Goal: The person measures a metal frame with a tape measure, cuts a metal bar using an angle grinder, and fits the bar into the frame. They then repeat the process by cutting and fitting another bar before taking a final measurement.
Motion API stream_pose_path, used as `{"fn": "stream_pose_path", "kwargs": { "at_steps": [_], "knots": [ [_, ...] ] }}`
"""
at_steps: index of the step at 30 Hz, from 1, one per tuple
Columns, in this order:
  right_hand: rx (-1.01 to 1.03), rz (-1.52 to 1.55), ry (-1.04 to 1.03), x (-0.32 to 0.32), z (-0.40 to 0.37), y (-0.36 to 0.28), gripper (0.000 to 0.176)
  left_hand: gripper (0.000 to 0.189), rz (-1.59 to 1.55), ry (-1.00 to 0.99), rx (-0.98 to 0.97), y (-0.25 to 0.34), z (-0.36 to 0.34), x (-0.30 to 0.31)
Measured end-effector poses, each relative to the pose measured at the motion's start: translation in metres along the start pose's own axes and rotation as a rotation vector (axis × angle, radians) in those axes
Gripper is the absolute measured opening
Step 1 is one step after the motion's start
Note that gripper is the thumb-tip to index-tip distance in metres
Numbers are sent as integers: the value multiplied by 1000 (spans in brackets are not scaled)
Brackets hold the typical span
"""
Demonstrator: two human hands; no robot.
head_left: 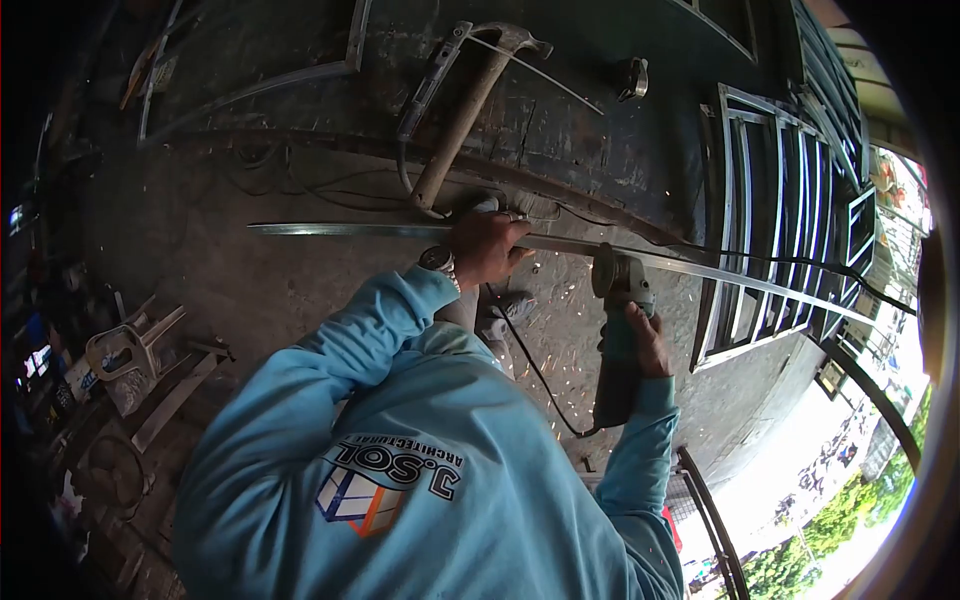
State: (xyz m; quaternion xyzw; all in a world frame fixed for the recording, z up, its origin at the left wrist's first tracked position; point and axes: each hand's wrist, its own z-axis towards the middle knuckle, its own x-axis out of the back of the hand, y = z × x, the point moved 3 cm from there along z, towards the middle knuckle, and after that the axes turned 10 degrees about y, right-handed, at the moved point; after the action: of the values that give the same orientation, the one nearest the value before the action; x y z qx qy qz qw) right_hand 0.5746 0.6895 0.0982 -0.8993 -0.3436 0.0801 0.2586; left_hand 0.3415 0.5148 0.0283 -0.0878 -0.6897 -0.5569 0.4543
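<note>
My left hand [485,248], with a watch on its wrist, is closed around a long thin metal bar [340,230] that runs across in front of me. In my right hand [650,340] is an angle grinder [620,350], its body pointing back toward me. The grinder's disc [603,270] is at the bar's near side, to the right of my left hand; exact contact is hard to make out. Small orange sparks scatter over the floor below. From the grinder's rear end a black cord [540,375] loops toward my feet.
A dark worktable [590,150] ahead bears a hammer [470,110], a hacksaw [432,85] and a small metal object [634,80]. Welded metal frames [740,220] stand at the right. An overturned plastic chair [135,350] lies left, among clutter.
</note>
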Motion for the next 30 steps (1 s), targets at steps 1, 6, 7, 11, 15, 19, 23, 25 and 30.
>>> {"fn": "stream_pose_path", "kwargs": {
  "at_steps": [1, 6, 7, 11, 15, 19, 23, 25, 30],
  "knots": [
    [8, 17, 20, 2, -4, 8, 54, 36, -1, 4, -8, -1, 5, 2],
    [133, 123, -9, 13, -21, 31, 55, 44, -129, -549, 184, -18, 31, -1],
    [145, 116, -4, 15, -21, 28, 55, 41, -98, -368, 139, -4, 30, 16],
    [116, 123, -8, 19, -13, 22, 55, 39, -3, -30, 163, 2, 15, 10],
    [113, 95, 26, 15, 3, 16, 58, 39, 13, 48, 107, 0, 7, 0],
    [135, 49, 12, 6, 11, 10, 57, 38, 15, 90, 54, -1, 7, 3],
    [172, 12, 30, 6, 15, 11, 55, 36, -13, 117, 55, -1, 7, 2],
    [171, 6, 38, 4, 15, 10, 55, 35, -26, 105, 61, 0, 8, 4],
    [142, 1, 19, 3, 16, 5, 53, 34, -16, 89, 80, -4, 6, 0]
  ]
}}
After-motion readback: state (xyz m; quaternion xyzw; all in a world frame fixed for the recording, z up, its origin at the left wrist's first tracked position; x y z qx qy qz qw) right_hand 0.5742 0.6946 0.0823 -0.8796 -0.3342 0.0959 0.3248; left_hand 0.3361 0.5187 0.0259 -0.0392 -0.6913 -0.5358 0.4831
